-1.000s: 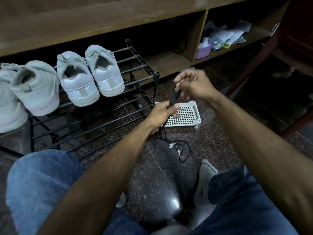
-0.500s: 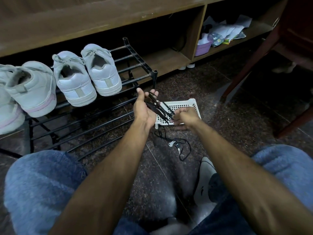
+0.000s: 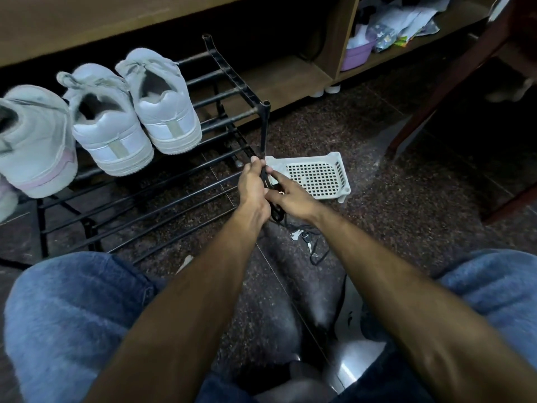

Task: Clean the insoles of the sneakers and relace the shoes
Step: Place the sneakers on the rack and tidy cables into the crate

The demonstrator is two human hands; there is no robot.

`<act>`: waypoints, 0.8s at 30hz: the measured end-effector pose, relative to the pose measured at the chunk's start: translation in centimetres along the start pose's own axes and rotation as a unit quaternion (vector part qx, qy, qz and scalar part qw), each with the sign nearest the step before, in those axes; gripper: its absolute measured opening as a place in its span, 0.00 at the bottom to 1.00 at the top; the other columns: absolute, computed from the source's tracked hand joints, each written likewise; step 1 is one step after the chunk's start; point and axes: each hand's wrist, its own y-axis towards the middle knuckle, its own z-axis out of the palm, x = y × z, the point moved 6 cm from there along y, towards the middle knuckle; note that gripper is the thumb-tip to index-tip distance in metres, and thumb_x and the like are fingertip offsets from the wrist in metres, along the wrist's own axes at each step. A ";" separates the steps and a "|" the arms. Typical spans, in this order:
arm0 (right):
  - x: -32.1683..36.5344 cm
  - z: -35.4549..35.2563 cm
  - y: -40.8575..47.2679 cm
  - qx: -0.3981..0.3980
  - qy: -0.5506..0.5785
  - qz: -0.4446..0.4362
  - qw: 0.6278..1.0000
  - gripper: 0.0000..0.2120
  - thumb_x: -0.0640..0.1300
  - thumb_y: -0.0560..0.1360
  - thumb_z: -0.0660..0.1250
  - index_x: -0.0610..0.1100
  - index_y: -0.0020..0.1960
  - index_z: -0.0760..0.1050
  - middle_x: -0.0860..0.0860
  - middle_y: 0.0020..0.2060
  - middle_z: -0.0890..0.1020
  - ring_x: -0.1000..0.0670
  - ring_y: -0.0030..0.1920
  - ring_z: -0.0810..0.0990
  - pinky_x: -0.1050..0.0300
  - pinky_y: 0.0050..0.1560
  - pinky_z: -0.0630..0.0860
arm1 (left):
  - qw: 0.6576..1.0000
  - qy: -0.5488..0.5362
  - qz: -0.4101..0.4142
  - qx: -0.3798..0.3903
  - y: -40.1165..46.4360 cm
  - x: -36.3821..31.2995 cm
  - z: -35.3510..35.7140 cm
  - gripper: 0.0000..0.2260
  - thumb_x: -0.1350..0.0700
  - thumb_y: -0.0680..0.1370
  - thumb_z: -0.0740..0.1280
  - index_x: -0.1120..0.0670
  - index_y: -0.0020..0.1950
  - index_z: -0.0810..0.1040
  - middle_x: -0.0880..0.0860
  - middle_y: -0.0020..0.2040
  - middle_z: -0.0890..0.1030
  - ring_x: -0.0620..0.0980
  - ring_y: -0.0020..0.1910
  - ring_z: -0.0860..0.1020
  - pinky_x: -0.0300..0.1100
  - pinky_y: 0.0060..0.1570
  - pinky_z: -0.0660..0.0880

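A black shoelace [image 3: 266,181] is bunched between both hands above the floor. My left hand [image 3: 254,189] grips the bundle from the left, fingers curled round it. My right hand [image 3: 286,196] pinches the same lace from the right, close against the left. More black lace [image 3: 312,242] trails on the floor below the hands. A white sneaker [image 3: 347,324] lies on the floor by my right knee, partly hidden by my right forearm. White sneakers [image 3: 162,106] stand heel-out on the black rack [image 3: 232,80].
A white perforated plastic tray [image 3: 318,175] lies on the dark speckled floor just beyond the hands. A wooden shelf unit with a purple tub [image 3: 356,53] and papers runs along the back. A dark wooden chair leg [image 3: 436,91] slants at the right.
My left hand, spread open with the lace looped across it half a second ago, has closed round the bundle. My right hand came in against it from the right.
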 end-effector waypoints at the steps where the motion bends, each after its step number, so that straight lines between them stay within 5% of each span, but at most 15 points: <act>1: -1.0 0.1 0.5 0.001 -0.014 0.008 1.000 0.25 0.42 0.80 0.63 0.43 0.75 0.61 0.55 0.64 0.71 0.58 0.65 0.68 0.75 0.60 0.62 | 1.000 0.013 -0.006 -0.003 0.5 0.6 0.0 0.10 0.54 0.82 0.62 0.54 0.41 0.75 0.49 0.38 0.77 0.46 0.38 0.75 0.47 0.53 0.74; 4: -3.7 0.0 1.8 0.000 -0.023 0.054 0.998 0.05 0.42 0.80 0.63 0.48 0.53 0.76 0.53 0.46 0.79 0.57 0.45 0.76 0.63 0.50 0.71 | 0.999 0.039 -0.032 -0.005 2.3 2.7 -0.1 0.09 0.56 0.82 0.61 0.54 0.43 0.75 0.51 0.38 0.77 0.51 0.43 0.76 0.52 0.60 0.73; 6: -5.3 -0.2 2.9 -0.005 -0.039 0.067 0.997 0.12 0.41 0.81 0.62 0.50 0.38 0.71 0.54 0.35 0.75 0.56 0.35 0.72 0.61 0.38 0.67 | 0.997 0.058 -0.047 -0.010 3.8 4.2 -0.3 0.09 0.56 0.82 0.60 0.54 0.44 0.75 0.51 0.38 0.77 0.52 0.46 0.76 0.51 0.61 0.74; 10: -9.1 -0.8 5.2 0.016 -0.072 0.103 0.992 0.07 0.43 0.81 0.59 0.44 0.51 0.76 0.47 0.45 0.78 0.49 0.45 0.75 0.57 0.46 0.68 | 0.991 0.099 -0.087 -0.010 6.3 7.0 0.2 0.08 0.57 0.82 0.61 0.54 0.45 0.75 0.51 0.40 0.78 0.48 0.39 0.76 0.39 0.42 0.77; 13: -12.8 -2.7 7.1 0.006 -0.072 0.164 0.984 0.07 0.46 0.80 0.60 0.46 0.48 0.76 0.44 0.46 0.80 0.46 0.45 0.77 0.50 0.51 0.73 | 0.971 0.213 -0.102 -0.028 8.9 9.4 -0.5 0.09 0.54 0.82 0.61 0.53 0.43 0.76 0.53 0.41 0.79 0.50 0.39 0.77 0.35 0.32 0.74; 19: -18.6 -10.7 11.7 -0.103 -0.059 0.249 0.961 0.10 0.40 0.79 0.61 0.37 0.56 0.77 0.42 0.42 0.81 0.48 0.33 0.77 0.53 0.38 0.76 | 0.857 0.489 -0.125 -0.104 13.9 12.6 -4.4 0.14 0.50 0.79 0.61 0.60 0.53 0.79 0.61 0.54 0.81 0.58 0.52 0.80 0.48 0.51 0.79; 22: -20.4 -14.5 14.7 -0.160 -0.080 0.247 0.952 0.12 0.39 0.78 0.61 0.35 0.57 0.78 0.42 0.48 0.82 0.46 0.44 0.81 0.52 0.47 0.79 | 0.866 0.466 -0.148 -0.103 15.8 14.4 -5.2 0.20 0.43 0.76 0.63 0.59 0.56 0.79 0.59 0.56 0.81 0.58 0.52 0.81 0.50 0.53 0.78; 24: -21.1 -16.1 16.4 -0.160 -0.124 0.242 0.949 0.14 0.42 0.78 0.60 0.34 0.56 0.78 0.41 0.43 0.82 0.50 0.37 0.82 0.50 0.42 0.80 | 0.894 0.398 -0.168 -0.119 16.4 15.5 -5.4 0.21 0.41 0.76 0.63 0.57 0.58 0.77 0.54 0.53 0.81 0.56 0.46 0.82 0.47 0.46 0.78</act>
